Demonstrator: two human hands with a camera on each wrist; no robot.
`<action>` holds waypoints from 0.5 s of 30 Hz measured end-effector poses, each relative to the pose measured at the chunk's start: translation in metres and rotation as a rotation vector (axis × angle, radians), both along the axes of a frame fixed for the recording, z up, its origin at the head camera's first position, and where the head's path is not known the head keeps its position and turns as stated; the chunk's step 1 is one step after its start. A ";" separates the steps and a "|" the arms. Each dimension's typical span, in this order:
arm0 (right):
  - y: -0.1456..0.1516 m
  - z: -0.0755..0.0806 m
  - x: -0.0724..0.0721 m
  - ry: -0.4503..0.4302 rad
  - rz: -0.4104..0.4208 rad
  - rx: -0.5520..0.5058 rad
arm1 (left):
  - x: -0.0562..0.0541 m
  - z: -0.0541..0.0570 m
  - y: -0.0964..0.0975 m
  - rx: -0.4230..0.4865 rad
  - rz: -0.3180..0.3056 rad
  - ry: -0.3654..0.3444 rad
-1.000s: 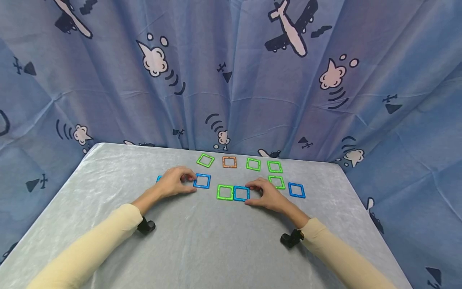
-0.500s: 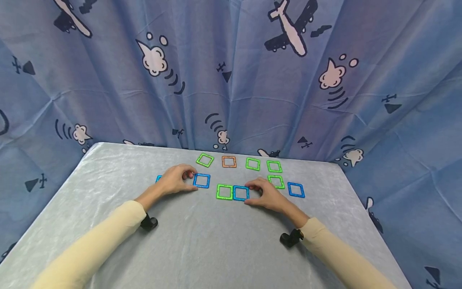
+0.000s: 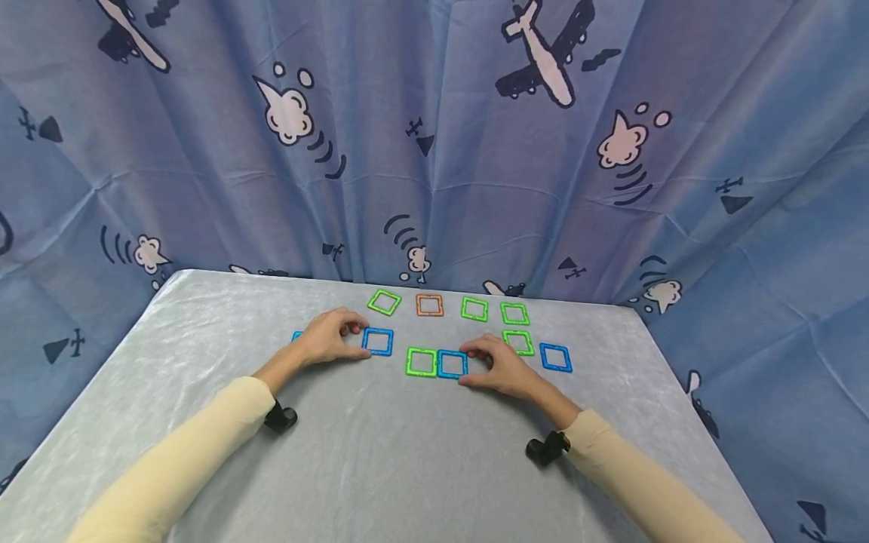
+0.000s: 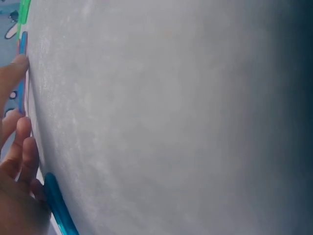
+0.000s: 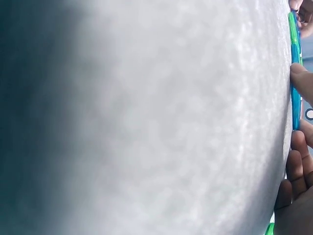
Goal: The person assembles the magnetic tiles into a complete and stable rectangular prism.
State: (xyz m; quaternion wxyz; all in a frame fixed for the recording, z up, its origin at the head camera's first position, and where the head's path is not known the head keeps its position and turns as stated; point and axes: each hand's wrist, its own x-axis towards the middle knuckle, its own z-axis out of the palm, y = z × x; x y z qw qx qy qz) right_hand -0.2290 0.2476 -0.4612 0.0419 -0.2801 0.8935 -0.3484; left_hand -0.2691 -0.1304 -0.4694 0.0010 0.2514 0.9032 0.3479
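Observation:
In the head view my left hand (image 3: pixel 330 335) pinches the left side of a blue square frame tile (image 3: pixel 390 342), thumb at its near corner and a finger at the far one. My right hand (image 3: pixel 501 366) has thumb and finger likewise on the right side of another blue square frame tile (image 3: pixel 440 364). That tile lies edge to edge with a green square frame tile (image 3: pixel 422 350) on its left. Each wrist view catches its hand only at the border, with the thumb (image 4: pixel 18 62) or thumb (image 5: pixel 297 69) over a blue edge.
Behind lie more square frame tiles: an orange one (image 3: pixel 430 314) and several green ones, such as one far right (image 3: pixel 514 323). A blue tile (image 3: pixel 556 369) sits right of my right hand; another blue piece (image 3: pixel 296 335) is partly hidden behind my left. A curtain (image 3: pixel 434 151) backs the table.
My left hand has shifted slightly right and away from me, closer onto its blue tile. My right hand and the tiles hold their places; the head view drifts a little.

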 end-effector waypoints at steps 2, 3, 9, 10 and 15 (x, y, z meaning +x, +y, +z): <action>0.000 -0.001 0.000 -0.004 0.000 -0.003 | 0.001 0.000 0.000 0.014 0.003 -0.002; 0.000 -0.001 0.000 -0.004 -0.001 -0.004 | 0.001 0.000 -0.001 0.022 0.004 -0.004; 0.000 -0.002 -0.001 0.001 0.000 -0.007 | 0.003 0.000 -0.002 0.068 0.003 -0.014; 0.000 -0.002 -0.001 0.001 0.000 -0.006 | 0.004 0.000 -0.002 0.075 -0.002 -0.012; 0.000 -0.002 -0.001 -0.004 -0.006 -0.007 | 0.006 0.003 -0.001 0.110 -0.015 -0.025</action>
